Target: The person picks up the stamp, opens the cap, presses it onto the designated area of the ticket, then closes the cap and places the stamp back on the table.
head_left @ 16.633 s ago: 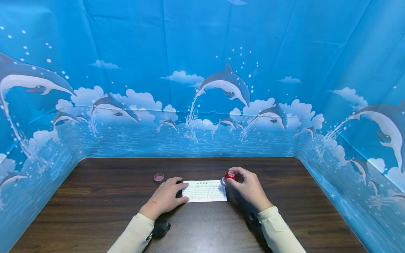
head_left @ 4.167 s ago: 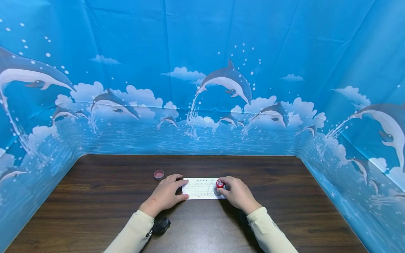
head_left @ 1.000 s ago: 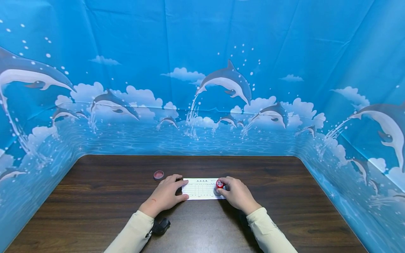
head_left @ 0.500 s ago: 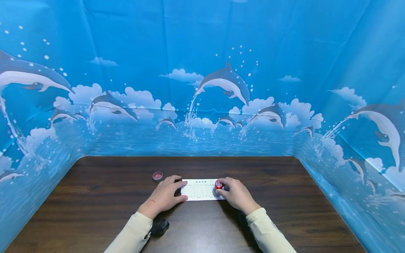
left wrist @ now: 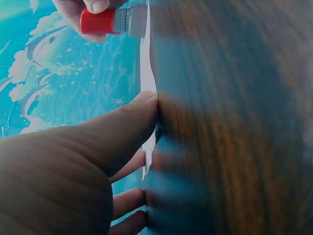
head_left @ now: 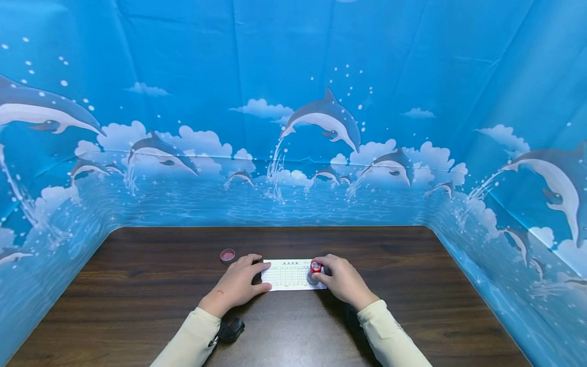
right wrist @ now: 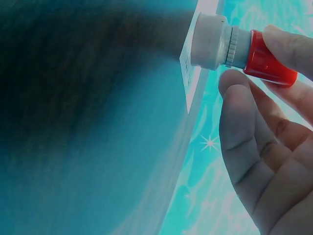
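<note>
A white printed form [head_left: 284, 276] with a ruled table lies flat on the dark wooden table. My left hand [head_left: 236, 288] rests at its left end, thumb and fingers spread and pressing the edge down; the left wrist view shows the thumb [left wrist: 129, 115] on the paper's near border. With thumb and fingers, my right hand [head_left: 346, 280] pinches the red handle of a round stamp [head_left: 316, 266]. The stamp stands upright on the right part of the form. Seen from the right wrist, its grey base [right wrist: 208, 41] meets the paper, the other fingers loosely bent below.
Beyond my left fingers sits a small round cap [head_left: 227, 256], reddish inside, on the tabletop [head_left: 160, 285]. A blue curtain [head_left: 202, 76] printed with dolphins encloses the table at the back and sides. A black device [head_left: 231, 331] is strapped at my left wrist.
Since the oldest frame, my right hand has brought the stamp leftward from the form's right edge onto the form and set it upright. Over the last second, both hands stay in place.
</note>
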`<control>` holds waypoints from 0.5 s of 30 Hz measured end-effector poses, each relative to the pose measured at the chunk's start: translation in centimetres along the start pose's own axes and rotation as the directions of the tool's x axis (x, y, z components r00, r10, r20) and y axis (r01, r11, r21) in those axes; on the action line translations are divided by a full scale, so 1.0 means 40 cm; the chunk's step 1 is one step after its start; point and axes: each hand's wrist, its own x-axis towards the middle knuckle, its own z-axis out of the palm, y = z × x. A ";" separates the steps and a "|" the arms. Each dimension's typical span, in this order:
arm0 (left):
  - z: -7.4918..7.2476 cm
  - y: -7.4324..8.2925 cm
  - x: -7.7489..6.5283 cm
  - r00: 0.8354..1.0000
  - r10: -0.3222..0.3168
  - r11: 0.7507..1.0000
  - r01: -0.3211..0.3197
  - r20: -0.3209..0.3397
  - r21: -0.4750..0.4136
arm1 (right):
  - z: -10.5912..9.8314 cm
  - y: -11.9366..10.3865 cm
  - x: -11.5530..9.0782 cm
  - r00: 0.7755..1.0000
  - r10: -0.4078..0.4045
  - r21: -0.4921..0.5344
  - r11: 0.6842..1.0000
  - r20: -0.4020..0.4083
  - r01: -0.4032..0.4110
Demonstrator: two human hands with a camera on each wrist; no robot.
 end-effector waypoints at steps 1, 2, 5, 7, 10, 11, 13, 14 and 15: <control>0.000 0.000 0.000 1.000 0.000 1.000 0.000 -0.001 0.001 | -0.001 0.000 0.000 1.000 -0.006 0.000 1.000 -0.003 0.006; 0.000 0.000 0.000 1.000 0.000 1.000 0.000 0.000 0.003 | -0.002 0.000 0.000 1.000 -0.008 0.003 1.000 -0.003 0.008; 0.001 0.001 0.001 1.000 -0.001 1.000 0.001 0.004 0.010 | -0.007 0.000 0.000 1.000 -0.011 0.015 1.000 -0.016 0.011; 0.001 0.001 0.002 1.000 -0.001 1.000 0.001 0.006 0.016 | -0.013 0.000 0.000 1.000 -0.002 0.029 1.000 -0.028 0.003; 0.000 0.001 0.002 1.000 -0.002 1.000 0.002 0.008 0.023 | -0.023 0.003 0.002 0.998 0.009 0.043 0.999 -0.059 -0.007; 0.000 0.001 0.002 1.000 -0.003 1.000 0.002 0.009 0.025 | -0.027 0.004 0.003 0.997 0.014 0.049 0.999 -0.070 -0.011; 0.000 0.001 0.001 1.000 -0.005 1.000 0.005 0.010 0.023 | -0.035 0.007 0.005 0.995 0.027 0.062 0.998 -0.093 -0.021; 0.000 0.001 0.000 1.000 -0.006 1.000 0.006 0.011 0.022 | -0.039 0.008 0.005 0.994 0.033 0.069 0.997 -0.105 -0.026; 0.000 0.001 -0.001 1.000 -0.008 1.000 0.008 0.012 0.020 | -0.043 0.009 0.006 0.992 0.042 0.081 0.996 -0.116 -0.033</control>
